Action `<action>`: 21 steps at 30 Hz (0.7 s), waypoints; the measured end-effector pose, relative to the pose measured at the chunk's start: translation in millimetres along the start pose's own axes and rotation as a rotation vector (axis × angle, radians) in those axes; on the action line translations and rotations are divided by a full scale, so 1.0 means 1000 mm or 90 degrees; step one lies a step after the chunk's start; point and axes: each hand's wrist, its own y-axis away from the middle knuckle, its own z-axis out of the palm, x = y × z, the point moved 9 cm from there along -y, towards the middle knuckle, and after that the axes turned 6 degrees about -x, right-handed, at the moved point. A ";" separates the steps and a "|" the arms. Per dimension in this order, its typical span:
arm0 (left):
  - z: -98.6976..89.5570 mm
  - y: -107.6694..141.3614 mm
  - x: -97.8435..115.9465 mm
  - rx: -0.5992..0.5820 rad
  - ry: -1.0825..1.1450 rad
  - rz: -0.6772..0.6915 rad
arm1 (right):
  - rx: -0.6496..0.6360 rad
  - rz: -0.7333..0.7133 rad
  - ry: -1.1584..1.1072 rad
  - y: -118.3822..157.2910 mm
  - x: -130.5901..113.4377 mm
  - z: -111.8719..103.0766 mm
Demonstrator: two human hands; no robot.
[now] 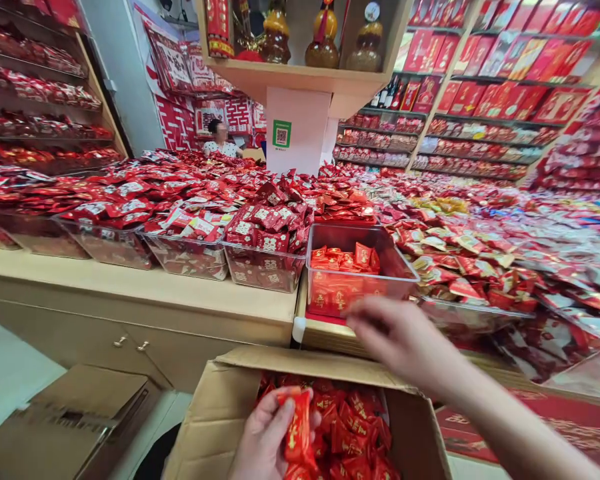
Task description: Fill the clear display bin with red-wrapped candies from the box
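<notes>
My left hand (266, 433) is closed around a red wrapped candy packet (299, 430) with gold lettering, above an open cardboard box (200, 427). Inside the box lie several similar red packets (353, 427). My right hand (397, 330) is over the box's far flap, in front of a clear plastic bin (405, 270). Motion blurs its curled fingers, and I cannot make out whether anything is in them. Orange-red packets (345, 260) partly fill that bin.
Clear bins heaped with red packets line the counter (130, 280), including a bin of dark red packets (267, 223) at left. A white pillar (300, 113) carries a shelf of gourd-shaped bottles. Another person (220, 141) sits behind. A folded carton (75, 413) lies at lower left.
</notes>
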 end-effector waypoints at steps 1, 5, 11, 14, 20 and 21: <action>0.014 0.000 0.008 -0.018 0.036 0.017 | -0.050 0.006 -0.073 0.017 -0.003 0.026; 0.050 0.005 0.023 -0.072 0.051 0.045 | -0.141 0.039 -0.377 0.057 -0.002 0.100; 0.044 0.013 0.008 -0.148 -0.079 0.085 | -0.051 0.166 -0.648 0.064 0.031 0.125; 0.035 0.012 0.001 -0.158 -0.121 0.106 | -0.072 0.170 -0.687 0.068 0.035 0.140; 0.023 0.003 -0.018 -0.171 -0.127 0.114 | -0.112 0.188 -0.670 0.071 0.036 0.155; 0.018 0.001 -0.021 -0.158 -0.108 0.108 | -0.102 0.190 -0.662 0.071 0.036 0.154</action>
